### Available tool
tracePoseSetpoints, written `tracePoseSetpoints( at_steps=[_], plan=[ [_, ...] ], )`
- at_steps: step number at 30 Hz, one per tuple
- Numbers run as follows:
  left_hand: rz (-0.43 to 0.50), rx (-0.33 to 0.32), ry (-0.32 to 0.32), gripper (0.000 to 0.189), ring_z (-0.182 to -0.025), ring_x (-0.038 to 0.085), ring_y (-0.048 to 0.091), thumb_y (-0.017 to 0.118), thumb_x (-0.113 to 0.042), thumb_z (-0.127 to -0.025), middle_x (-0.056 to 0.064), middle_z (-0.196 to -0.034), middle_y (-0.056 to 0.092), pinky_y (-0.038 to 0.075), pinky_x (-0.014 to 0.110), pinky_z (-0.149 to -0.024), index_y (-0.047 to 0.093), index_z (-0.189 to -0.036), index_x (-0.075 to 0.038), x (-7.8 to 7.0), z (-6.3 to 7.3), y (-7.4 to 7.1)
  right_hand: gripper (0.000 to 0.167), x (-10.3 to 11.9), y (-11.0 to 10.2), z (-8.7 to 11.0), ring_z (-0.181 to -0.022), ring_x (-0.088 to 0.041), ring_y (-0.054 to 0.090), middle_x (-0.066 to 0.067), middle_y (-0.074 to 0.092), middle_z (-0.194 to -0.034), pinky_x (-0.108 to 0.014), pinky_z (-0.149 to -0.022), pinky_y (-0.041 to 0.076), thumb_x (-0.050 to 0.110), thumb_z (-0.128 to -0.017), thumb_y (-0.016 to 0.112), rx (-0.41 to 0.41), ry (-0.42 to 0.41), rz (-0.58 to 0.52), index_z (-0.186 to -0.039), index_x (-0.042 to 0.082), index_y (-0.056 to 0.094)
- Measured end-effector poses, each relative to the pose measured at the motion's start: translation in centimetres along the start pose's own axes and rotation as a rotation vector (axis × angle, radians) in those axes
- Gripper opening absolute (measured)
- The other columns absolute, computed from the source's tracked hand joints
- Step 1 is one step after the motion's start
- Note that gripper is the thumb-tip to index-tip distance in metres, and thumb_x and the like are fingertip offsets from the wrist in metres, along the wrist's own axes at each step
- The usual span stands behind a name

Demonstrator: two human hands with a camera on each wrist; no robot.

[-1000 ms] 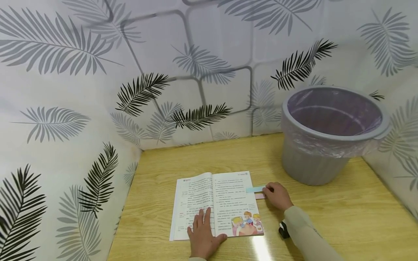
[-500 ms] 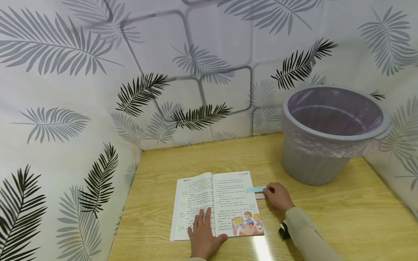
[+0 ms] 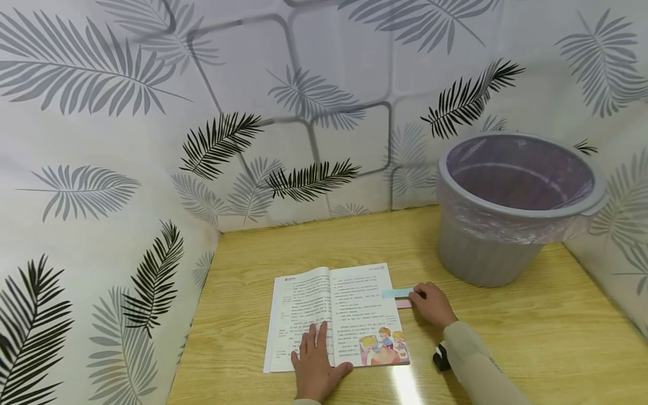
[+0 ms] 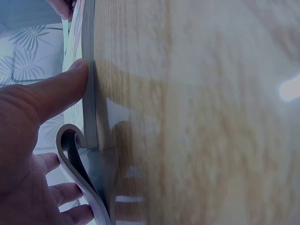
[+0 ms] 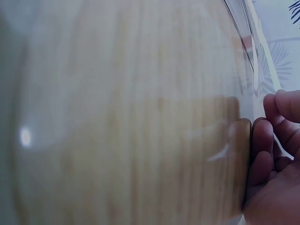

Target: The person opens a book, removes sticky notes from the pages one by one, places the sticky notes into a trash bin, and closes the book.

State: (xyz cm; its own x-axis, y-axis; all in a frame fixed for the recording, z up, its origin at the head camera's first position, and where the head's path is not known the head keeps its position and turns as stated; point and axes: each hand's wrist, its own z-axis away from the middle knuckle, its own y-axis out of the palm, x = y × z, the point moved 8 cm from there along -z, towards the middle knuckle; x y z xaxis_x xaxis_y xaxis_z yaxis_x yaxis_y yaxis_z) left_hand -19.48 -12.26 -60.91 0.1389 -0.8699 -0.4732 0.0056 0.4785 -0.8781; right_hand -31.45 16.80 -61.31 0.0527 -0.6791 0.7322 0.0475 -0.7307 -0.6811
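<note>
An open book with printed text lies on the table, a cartoon picture of children at its lower right corner. My left hand rests on the lower middle of the book, fingers spread across the left page and thumb by the bottom edge of the right one. In the left wrist view that thumb presses at the edge of the page stack. My right hand pinches the outer end of a light blue strip, whose other end lies over the right page. Just below it a pink strip sticks out from the book's right side.
A grey bin lined with a clear plastic bag stands at the back right of the wooden table. Leaf-patterned cloth rises behind and at both sides. A small black object shows by the right sleeve.
</note>
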Motion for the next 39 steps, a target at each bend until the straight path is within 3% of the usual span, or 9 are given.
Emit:
tracePoseSetpoints(
  at_steps=[10,23,33,39],
  plan=[
    [0.002,0.01,-0.011,0.106,-0.144,0.044,0.035,0.086,-0.054,-0.064,0.018,-0.158,0.036,0.025,0.078,-0.107,0.038,-0.151,-0.016,0.0,-0.1,-0.1,0.02,0.1,-0.2,-0.1,-0.07,-0.017,0.038,-0.006,0.047,-0.079,-0.031,-0.067,0.033,0.014,-0.097,0.056,-0.004,-0.007,-0.027,-0.078,0.007,0.056],
    [0.006,0.016,-0.012,0.107,-0.144,0.044,0.034,0.085,-0.055,-0.064,0.017,-0.159,0.035,0.024,0.078,-0.107,0.038,-0.152,-0.016,0.2,-0.3,-0.1,0.016,0.1,-0.1,0.0,-0.074,-0.018,0.044,-0.009,0.054,-0.086,-0.031,-0.069,0.037,0.017,-0.097,0.057,0.007,0.019,-0.031,-0.088,0.005,0.063],
    [0.02,0.022,-0.011,0.107,-0.144,0.045,0.034,0.086,-0.053,-0.064,0.018,-0.159,0.035,0.024,0.078,-0.107,0.038,-0.152,-0.015,-0.1,-0.2,-0.2,0.019,-0.2,-0.4,0.3,-0.078,-0.021,0.048,-0.01,0.057,-0.092,-0.032,-0.068,0.038,0.022,-0.099,0.055,0.052,0.119,-0.043,-0.092,0.006,0.062],
    [0.027,0.024,-0.008,0.107,-0.143,0.046,0.035,0.086,-0.053,-0.064,0.018,-0.158,0.035,0.024,0.079,-0.107,0.038,-0.151,-0.015,0.1,-0.1,0.1,0.022,0.6,-1.7,0.3,-0.082,-0.018,0.055,-0.008,0.064,-0.093,-0.03,-0.071,0.043,0.026,-0.101,0.053,0.047,0.105,-0.076,-0.097,0.006,0.061]
  ],
)
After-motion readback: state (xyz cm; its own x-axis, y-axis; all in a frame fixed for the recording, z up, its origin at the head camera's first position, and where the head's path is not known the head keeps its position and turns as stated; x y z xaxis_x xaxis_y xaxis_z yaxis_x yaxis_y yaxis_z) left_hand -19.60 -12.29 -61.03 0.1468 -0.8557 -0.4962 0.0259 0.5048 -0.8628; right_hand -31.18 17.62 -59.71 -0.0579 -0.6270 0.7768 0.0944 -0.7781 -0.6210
